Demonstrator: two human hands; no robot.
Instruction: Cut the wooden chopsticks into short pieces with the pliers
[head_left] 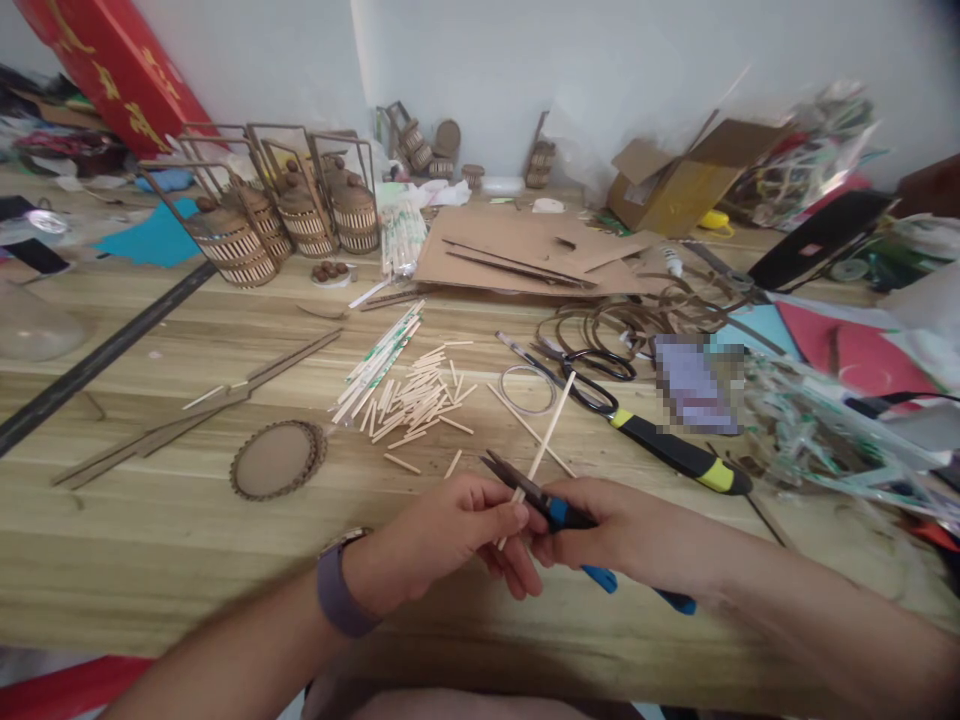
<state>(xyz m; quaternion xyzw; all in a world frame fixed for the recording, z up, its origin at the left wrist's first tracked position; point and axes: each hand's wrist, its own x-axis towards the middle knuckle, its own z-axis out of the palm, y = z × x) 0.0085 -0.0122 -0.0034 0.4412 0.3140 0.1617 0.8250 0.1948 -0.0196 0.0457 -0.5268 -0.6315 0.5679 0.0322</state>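
Note:
My left hand [480,530], with a watch band on its wrist, is closed on a thin wooden stick [551,430] that slants up and away. My right hand [592,515] grips blue-handled pliers [559,512]; their dark jaws lie across the stick close to my left fingertips. Whether the jaws press on the stick I cannot tell. Just beyond my hands lies a loose pile of short cut stick pieces [427,400]. Beside it are paper-wrapped chopsticks [382,355]. A round cardboard disc with a scalloped rim [276,460] rests to the left.
Black scissors [592,385], a utility knife [675,455] and a ring [527,390] lie to the right. Several small lidded baskets with tall handles [300,215] stand at the back left. Behind the pile are a cardboard sheet [480,240] and an open box [675,190].

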